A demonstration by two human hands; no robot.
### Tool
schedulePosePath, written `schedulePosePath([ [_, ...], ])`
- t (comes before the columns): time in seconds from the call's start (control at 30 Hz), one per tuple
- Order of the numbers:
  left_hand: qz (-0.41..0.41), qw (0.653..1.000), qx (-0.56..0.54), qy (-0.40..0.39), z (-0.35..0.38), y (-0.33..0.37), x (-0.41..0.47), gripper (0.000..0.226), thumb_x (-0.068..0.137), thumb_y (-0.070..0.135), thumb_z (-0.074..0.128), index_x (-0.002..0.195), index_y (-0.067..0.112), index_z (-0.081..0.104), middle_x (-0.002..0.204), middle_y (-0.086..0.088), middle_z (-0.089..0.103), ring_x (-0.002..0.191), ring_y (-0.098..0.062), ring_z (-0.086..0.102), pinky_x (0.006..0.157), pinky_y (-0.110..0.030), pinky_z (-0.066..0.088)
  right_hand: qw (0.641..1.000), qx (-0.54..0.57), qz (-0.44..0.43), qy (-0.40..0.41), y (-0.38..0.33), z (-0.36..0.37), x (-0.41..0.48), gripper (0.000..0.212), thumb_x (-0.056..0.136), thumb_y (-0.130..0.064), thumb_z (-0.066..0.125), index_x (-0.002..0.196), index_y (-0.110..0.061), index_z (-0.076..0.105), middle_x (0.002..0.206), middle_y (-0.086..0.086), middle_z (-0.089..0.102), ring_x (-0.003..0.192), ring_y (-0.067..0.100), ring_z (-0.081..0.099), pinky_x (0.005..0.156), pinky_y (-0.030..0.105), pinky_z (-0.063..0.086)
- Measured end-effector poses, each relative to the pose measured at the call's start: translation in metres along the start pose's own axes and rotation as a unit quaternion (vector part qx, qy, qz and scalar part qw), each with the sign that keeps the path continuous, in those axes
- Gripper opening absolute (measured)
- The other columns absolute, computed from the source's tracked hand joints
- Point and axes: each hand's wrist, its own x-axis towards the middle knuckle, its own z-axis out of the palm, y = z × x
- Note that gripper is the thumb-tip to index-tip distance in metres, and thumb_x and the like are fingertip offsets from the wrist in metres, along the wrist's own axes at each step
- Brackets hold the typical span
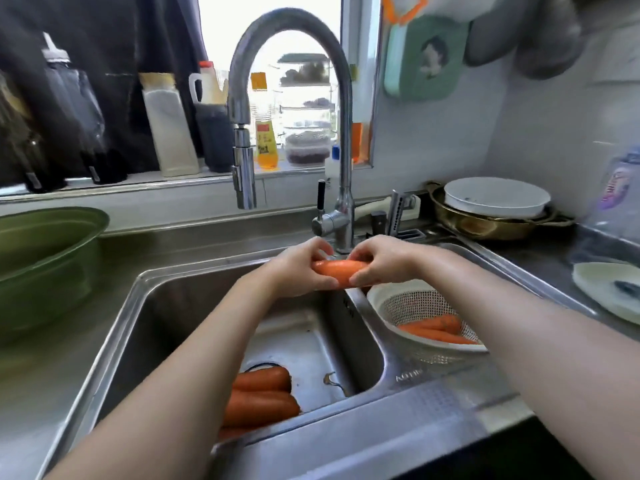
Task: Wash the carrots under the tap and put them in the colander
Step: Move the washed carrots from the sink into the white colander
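Observation:
A wet orange carrot (341,270) lies crosswise between both hands, above the divider of the double sink. My left hand (300,268) grips its left end and my right hand (382,261) grips its right end. The curved steel tap (244,140) stands behind; its spout hangs to the left of the hands, and no water stream shows. A white colander (412,299) sits in the right basin with a few carrots (434,329) inside, partly hidden by my right forearm. More carrots (261,396) lie in the left basin near the drain.
A green basin (45,258) stands on the counter at left. Bottles line the windowsill. At the back right a white bowl (497,197) sits in a gold pan, and a pale plate (609,289) lies on the right counter. The tap lever (321,202) stands beside the tap base.

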Motion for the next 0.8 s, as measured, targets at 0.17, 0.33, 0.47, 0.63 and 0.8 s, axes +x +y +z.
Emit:
schedulePosePath([
  [0.17,0.052,0.997,0.061,-0.020,0.040,0.059,0.044,0.049,0.085,0.028,0.082,0.129,0.027,0.061,0.122,0.004,0.063,0.104,-0.014,0.057,0.089,-0.027,0.044,0.998,-0.011,0.068,0.003,0.069,-0.028,-0.029,0.049,0.085,-0.036,0.083,0.130,-0.033,0.062,0.115,-0.004,0.067,0.101,0.015,0.066,0.092,0.037,0.057],
  [0.33,0.064,0.982,0.148,-0.101,0.096,0.086,0.077,0.053,0.084,0.038,0.081,0.131,0.027,0.062,0.124,0.002,0.065,0.109,-0.020,0.062,0.095,-0.035,0.053,0.990,-0.024,0.139,-0.021,0.129,-0.011,-0.047,0.053,0.085,-0.038,0.083,0.134,-0.029,0.063,0.117,-0.006,0.067,0.104,0.016,0.067,0.100,0.042,0.055],
  [0.47,0.062,0.957,0.227,-0.167,0.128,0.093,0.092,0.043,0.092,0.043,0.068,0.131,0.026,0.066,0.125,-0.003,0.063,0.111,-0.025,0.059,0.100,-0.041,0.050,0.984,-0.060,0.163,-0.032,0.157,0.013,-0.046,0.042,0.092,-0.039,0.075,0.132,-0.027,0.066,0.118,-0.002,0.069,0.104,0.020,0.066,0.099,0.038,0.052],
  [0.63,-0.010,0.946,0.208,-0.249,0.141,0.088,0.099,0.048,0.095,0.048,0.059,0.142,0.037,0.057,0.136,0.001,0.061,0.121,-0.029,0.058,0.105,-0.043,0.049,0.982,-0.048,0.180,-0.001,0.170,0.032,-0.041,0.035,0.095,-0.035,0.070,0.129,-0.030,0.065,0.124,0.000,0.068,0.109,0.021,0.063,0.100,0.038,0.052],
  [0.8,0.017,0.964,0.185,-0.187,0.141,0.081,0.098,0.042,0.096,0.052,0.058,0.135,0.038,0.064,0.137,0.004,0.065,0.123,-0.024,0.060,0.106,-0.039,0.047,0.985,-0.069,0.156,-0.002,0.152,0.025,-0.039,0.046,0.095,-0.038,0.067,0.140,-0.027,0.062,0.135,0.001,0.066,0.121,0.025,0.062,0.107,0.041,0.049],
])
